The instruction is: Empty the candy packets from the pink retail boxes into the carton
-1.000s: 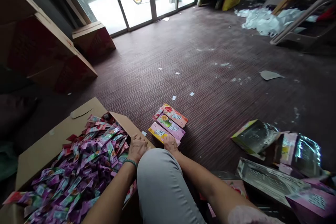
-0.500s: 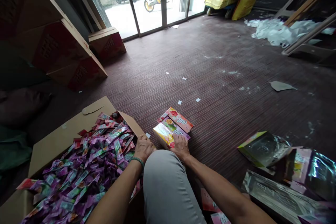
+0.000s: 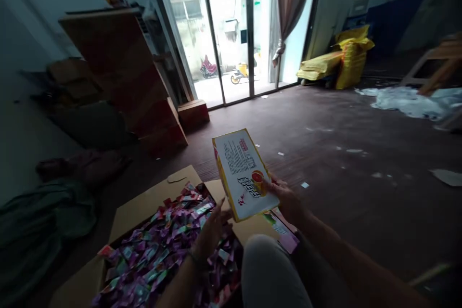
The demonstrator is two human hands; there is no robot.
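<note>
My right hand (image 3: 287,197) grips a yellow-edged snack box (image 3: 234,163) by its right side, thumb across the printed white face. The box is raised and tilted toward me, with dark lettering and a fruit picture on it. Below its lower left corner is my left hand (image 3: 212,231), fingers apart; whether they touch the box I cannot tell. Under that hand stands an open cardboard carton (image 3: 144,207) full of small purple and red sachets (image 3: 155,260). A purple box (image 3: 287,238) lies beside my knee, partly hidden by my right hand and the raised box.
Large cartons (image 3: 111,72) are stacked at the left, with a smaller carton (image 3: 195,114) near the glass door (image 3: 234,48). Green cloth (image 3: 46,231) lies left of the open carton. Yellow sacks (image 3: 321,67) and white plastic (image 3: 407,101) are at the far right.
My right hand has lifted the yellow box off the floor and turned its printed face toward me. My left hand has left the carton's flap. The view has tilted up.
</note>
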